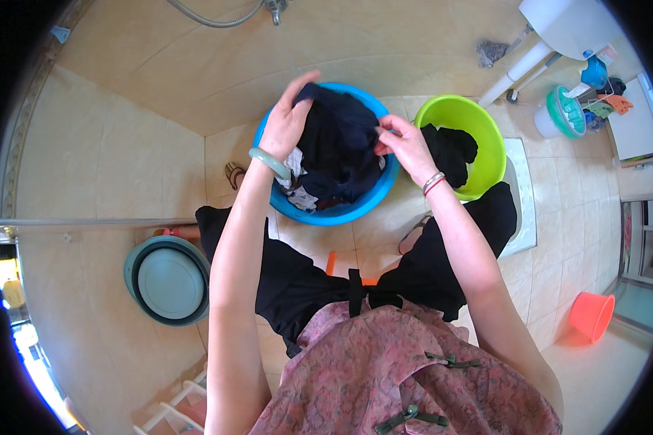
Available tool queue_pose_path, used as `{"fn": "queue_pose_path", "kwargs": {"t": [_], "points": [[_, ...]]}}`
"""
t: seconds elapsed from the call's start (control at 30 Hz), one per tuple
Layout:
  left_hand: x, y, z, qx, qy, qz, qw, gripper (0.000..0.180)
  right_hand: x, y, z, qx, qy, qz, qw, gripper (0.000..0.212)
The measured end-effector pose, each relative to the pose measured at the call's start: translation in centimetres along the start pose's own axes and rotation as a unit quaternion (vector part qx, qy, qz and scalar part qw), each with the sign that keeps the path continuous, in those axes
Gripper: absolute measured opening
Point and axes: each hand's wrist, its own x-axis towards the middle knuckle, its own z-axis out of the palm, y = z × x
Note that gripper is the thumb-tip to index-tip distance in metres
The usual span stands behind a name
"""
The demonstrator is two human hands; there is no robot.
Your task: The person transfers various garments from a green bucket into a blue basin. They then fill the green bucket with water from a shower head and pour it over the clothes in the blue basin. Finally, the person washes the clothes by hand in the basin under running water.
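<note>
Reading the view as a clock, the blue tub is sitting at 12 o'clock, and the dark garment is lying heaped inside it. The right hand, at the tub's 3 o'clock, is pinching the garment's edge, its grip closing thumb against finger. The left hand, at the tub's 10 o'clock, is holding its grip apart, fingers spreading beside the cloth; it is blurring a little, so whether it is touching the fabric is hard to say.

The handling of the clothes seems to be running partway. A smaller black bundle is resting in the green tub at 2 o'clock, while the fuller load, with white cloth peeking out at the blue tub's 7 o'clock, is waiting for attention. Which clothes are already finished, if any, is not showing.

No brand, label or legible writing is appearing on the garments or on either tub.
</note>
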Motion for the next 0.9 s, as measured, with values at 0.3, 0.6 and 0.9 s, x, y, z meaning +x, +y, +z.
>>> {"fn": "queue_pose_path", "kwargs": {"t": [0.3, 0.6, 0.9], "points": [[-2.4, -2.7, -1.8, 0.055, -0.037, -0.305, 0.95, 0.037, 0.3, 6.2, 1.1, 0.003, 0.004, 0.119, 0.993, 0.01], [-1.5, -4.5, 2.3, 0.026, -0.116, -0.244, 0.963, 0.041, 1.6, 6.2, -2.3, -0.002, 0.072, 0.091, 0.993, 0.018], [1.2, -10.0, 18.4, -0.344, -0.177, -0.33, 0.861, 0.045, 2.7, 10.3, -13.6, 0.033, 0.289, 0.164, 0.943, 0.023]]}}
